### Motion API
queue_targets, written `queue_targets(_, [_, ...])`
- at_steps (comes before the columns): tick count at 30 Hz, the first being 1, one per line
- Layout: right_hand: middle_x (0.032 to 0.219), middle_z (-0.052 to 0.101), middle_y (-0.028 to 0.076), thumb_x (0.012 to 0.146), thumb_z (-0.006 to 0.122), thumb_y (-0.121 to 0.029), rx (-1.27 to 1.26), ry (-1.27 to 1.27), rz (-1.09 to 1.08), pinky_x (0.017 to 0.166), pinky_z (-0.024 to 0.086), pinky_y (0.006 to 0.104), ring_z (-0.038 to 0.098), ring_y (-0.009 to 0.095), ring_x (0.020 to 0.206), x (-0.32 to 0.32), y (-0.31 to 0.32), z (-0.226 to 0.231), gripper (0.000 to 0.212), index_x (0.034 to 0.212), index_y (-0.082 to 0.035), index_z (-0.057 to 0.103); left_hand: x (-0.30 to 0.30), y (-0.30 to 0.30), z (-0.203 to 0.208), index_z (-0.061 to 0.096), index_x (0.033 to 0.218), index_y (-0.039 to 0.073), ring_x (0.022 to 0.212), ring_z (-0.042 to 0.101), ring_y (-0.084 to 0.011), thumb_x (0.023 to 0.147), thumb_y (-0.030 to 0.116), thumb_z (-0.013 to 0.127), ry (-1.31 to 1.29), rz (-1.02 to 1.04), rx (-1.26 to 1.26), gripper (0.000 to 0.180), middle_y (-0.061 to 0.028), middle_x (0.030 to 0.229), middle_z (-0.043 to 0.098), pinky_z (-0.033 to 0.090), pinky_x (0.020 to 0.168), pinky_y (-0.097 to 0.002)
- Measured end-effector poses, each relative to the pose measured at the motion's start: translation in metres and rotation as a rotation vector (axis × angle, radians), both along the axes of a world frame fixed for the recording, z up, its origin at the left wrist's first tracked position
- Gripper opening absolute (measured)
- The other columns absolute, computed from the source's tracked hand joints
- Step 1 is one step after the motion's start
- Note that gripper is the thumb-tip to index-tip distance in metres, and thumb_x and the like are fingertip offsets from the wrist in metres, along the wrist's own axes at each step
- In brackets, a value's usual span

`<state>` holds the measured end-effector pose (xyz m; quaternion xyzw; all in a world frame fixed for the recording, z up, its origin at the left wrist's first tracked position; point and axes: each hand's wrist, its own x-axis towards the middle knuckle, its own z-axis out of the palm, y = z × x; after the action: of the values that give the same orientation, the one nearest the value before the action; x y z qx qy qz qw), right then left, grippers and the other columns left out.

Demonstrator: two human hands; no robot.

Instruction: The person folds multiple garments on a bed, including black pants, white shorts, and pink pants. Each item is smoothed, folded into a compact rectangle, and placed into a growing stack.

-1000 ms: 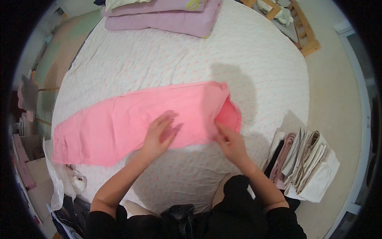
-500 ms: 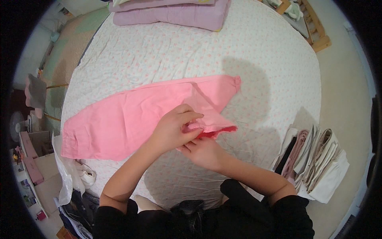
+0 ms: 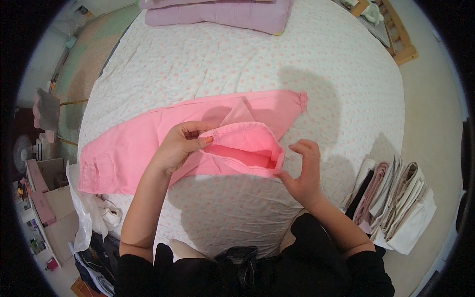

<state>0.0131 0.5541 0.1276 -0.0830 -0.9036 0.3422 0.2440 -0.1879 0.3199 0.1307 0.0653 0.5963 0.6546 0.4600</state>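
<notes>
On the dotted bed (image 3: 237, 64), one pile of lilac bedding (image 3: 217, 17) is seen at the far edge, one row of folded clothes (image 3: 403, 208) by the right edge. One pair of pink trousers (image 3: 143, 148) is spread mid-surface, waist toward the left edge. Of two cuffs (image 3: 247, 134), one is pinched by the left hand (image 3: 175, 146); its rim is met by the right hand's (image 3: 306, 178) thumb, fingers apart. Cuff-straightening seems in hand; an even hold is called for

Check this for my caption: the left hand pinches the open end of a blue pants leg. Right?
Not quite: the pants leg is pink, not blue, as the head view shows. The left hand does pinch its open end.
</notes>
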Motion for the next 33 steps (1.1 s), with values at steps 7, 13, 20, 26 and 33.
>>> queue_targets(7, [0.077, 0.059, 0.001, 0.087, 0.068, -0.014, -0.906, -0.535, -0.101, 0.063, 0.046, 0.0235, 0.055, 0.008, 0.066, -0.008, -0.008, -0.014, 0.018, 0.096, 0.0, 0.061, 0.007, 0.005, 0.009, 0.065, 0.112, -0.006, 0.092, 0.063, -0.0115, 0.083, -0.001, 0.068, 0.011, 0.035, 0.004, 0.03, -0.0088, 0.104, 0.068, 0.05, 0.084, -0.0242])
queue_targets(13, [0.088, 0.061, 0.001, 0.085, 0.069, -0.009, -0.799, -0.505, 0.181, 0.066, 0.047, 0.0224, 0.058, 0.008, 0.074, -0.002, -0.016, 0.011, 0.013, 0.094, -0.001, 0.063, 0.009, 0.007, 0.012, 0.066, 0.111, -0.006, 0.091, 0.062, -0.0115, 0.084, 0.0, 0.069, -0.006, 0.06, -0.001, 0.028, -0.0086, 0.102, 0.068, 0.05, 0.083, -0.0241])
queue_targets(20, [0.082, 0.058, 0.003, 0.076, 0.075, -0.01, -0.659, -0.528, 0.257, 0.064, 0.046, 0.0256, 0.055, 0.011, 0.071, -0.002, -0.024, 0.023, 0.018, 0.084, -0.004, 0.059, 0.007, 0.004, 0.008, 0.064, 0.115, -0.003, 0.094, 0.063, -0.0133, 0.085, 0.009, 0.07, 0.039, 0.043, -0.009, 0.033, -0.0073, 0.105, 0.068, 0.051, 0.086, -0.0263])
queue_targets(26, [0.076, 0.057, 0.009, 0.074, 0.072, -0.011, -0.55, -0.593, 0.212, 0.062, 0.047, 0.0322, 0.057, 0.02, 0.067, -0.002, -0.029, 0.022, 0.02, 0.084, -0.004, 0.056, 0.012, 0.007, 0.01, 0.064, 0.114, -0.004, 0.094, 0.063, -0.0127, 0.085, 0.009, 0.07, -0.028, 0.054, 0.05, 0.032, -0.0074, 0.105, 0.068, 0.051, 0.087, -0.0263])
queue_targets(33, [0.072, 0.058, 0.013, 0.08, 0.06, -0.006, -0.322, -0.492, -0.009, 0.059, 0.048, 0.0368, 0.061, 0.025, 0.065, -0.006, -0.018, 0.021, 0.013, 0.089, -0.002, 0.052, 0.013, 0.01, 0.016, 0.066, 0.11, 0.0, 0.083, 0.06, -0.0113, 0.082, 0.003, 0.07, 0.239, 0.016, -0.133, 0.029, -0.0031, 0.096, 0.066, 0.049, 0.073, -0.0239])
